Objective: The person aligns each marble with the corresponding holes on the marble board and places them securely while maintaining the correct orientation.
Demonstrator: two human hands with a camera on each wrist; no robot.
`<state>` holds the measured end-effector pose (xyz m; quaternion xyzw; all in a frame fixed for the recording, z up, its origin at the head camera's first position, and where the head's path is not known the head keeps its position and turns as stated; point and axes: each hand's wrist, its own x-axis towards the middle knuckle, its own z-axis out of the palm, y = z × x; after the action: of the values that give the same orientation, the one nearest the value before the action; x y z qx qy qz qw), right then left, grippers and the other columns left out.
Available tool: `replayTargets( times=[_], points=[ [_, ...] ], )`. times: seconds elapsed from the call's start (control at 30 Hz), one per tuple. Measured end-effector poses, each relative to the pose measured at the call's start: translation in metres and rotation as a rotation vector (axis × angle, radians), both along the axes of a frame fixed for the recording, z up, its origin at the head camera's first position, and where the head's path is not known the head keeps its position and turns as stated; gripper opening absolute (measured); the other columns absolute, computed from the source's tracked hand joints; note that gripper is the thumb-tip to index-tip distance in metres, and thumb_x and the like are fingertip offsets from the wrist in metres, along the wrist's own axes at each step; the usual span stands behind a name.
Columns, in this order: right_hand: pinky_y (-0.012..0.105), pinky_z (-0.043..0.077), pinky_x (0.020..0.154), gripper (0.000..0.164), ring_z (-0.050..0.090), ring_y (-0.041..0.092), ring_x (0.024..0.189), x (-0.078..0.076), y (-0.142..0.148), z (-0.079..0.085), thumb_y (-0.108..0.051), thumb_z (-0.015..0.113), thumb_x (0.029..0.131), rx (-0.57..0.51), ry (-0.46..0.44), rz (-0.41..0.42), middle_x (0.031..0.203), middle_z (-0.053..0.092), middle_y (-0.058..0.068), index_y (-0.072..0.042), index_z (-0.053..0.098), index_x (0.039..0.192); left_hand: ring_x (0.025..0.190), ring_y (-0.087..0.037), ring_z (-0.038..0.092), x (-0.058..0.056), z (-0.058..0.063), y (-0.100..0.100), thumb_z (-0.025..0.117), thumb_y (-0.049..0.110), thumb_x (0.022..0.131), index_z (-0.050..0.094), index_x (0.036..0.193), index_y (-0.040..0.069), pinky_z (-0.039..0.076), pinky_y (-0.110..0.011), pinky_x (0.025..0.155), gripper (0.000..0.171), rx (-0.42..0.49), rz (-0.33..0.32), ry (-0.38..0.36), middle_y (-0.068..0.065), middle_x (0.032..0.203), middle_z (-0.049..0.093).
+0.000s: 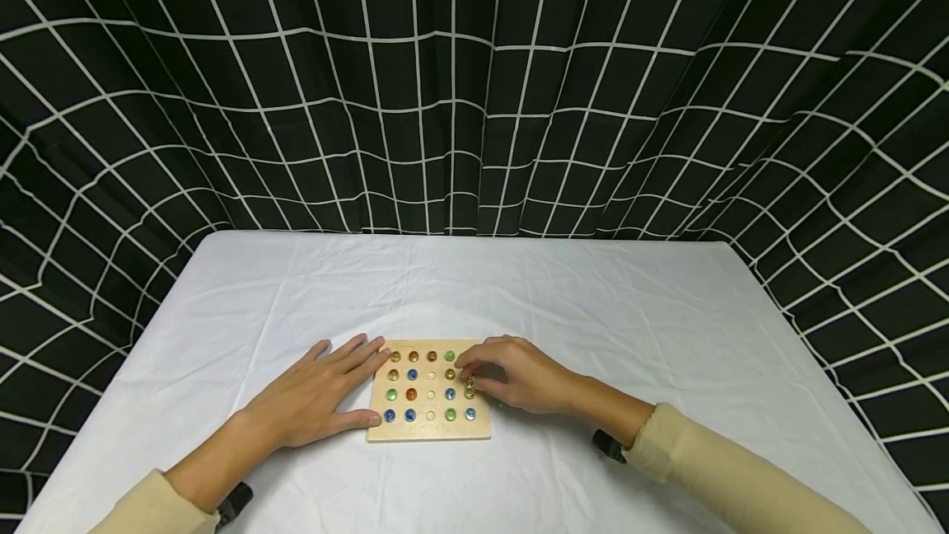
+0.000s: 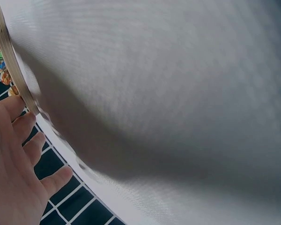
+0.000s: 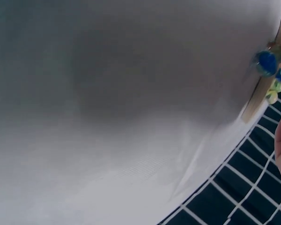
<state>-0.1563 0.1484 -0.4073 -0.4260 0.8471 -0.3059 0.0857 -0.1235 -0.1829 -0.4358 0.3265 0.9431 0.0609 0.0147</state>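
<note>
Marble (image 1: 469, 383) pinched, my right grip (image 1: 522, 373) is working at the board's (image 1: 430, 433) three o'clock. Straight-fingered, my left grip (image 1: 319, 394) is touching nine; bracing should be preventing jolts.

I'm seeing plain white on the bench cloth (image 1: 630, 311), white grid lines crossing the black curtain (image 1: 437, 89). Pale wood is showing on the board (image 1: 437, 432). Front marble row (image 1: 410, 415) reading blue, blue, green, blue; back row (image 1: 413, 356), where visible, running amber, two orange-red, green. A yellow marble (image 1: 469, 383) is glinting at my right fingers (image 1: 485, 351). My sleeves (image 1: 734, 468) are showing beige, my wrist devices (image 1: 610, 446) black.
</note>
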Motion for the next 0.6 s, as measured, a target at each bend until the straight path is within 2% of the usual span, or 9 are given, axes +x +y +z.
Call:
replayTargets(
  times=[0.2, 0.6],
  points=[
    [0.029, 0.050, 0.086, 0.026, 0.063, 0.008, 0.091, 0.002, -0.015, 0.003, -0.006, 0.072, 0.091, 0.021, -0.005, 0.022, 0.102, 0.072, -0.009, -0.013, 0.071, 0.116, 0.147, -0.027, 0.030, 0.001, 0.000, -0.001, 0.044, 0.073, 0.092, 0.035, 0.157, 0.019, 0.029, -0.061, 0.112, 0.085, 0.000, -0.003, 0.005, -0.003, 0.160, 0.033],
    [0.024, 0.045, 0.089, 0.026, 0.062, 0.006, 0.093, 0.008, -0.033, 0.000, -0.011, 0.074, 0.091, 0.029, 0.005, 0.091, 0.103, 0.072, -0.009, -0.011, 0.070, 0.116, 0.147, -0.027, 0.030, -0.001, 0.000, -0.001, 0.043, 0.074, 0.092, 0.035, 0.156, 0.019, 0.029, -0.061, 0.112, 0.085, 0.005, -0.006, 0.004, -0.003, 0.161, 0.032]
  ],
)
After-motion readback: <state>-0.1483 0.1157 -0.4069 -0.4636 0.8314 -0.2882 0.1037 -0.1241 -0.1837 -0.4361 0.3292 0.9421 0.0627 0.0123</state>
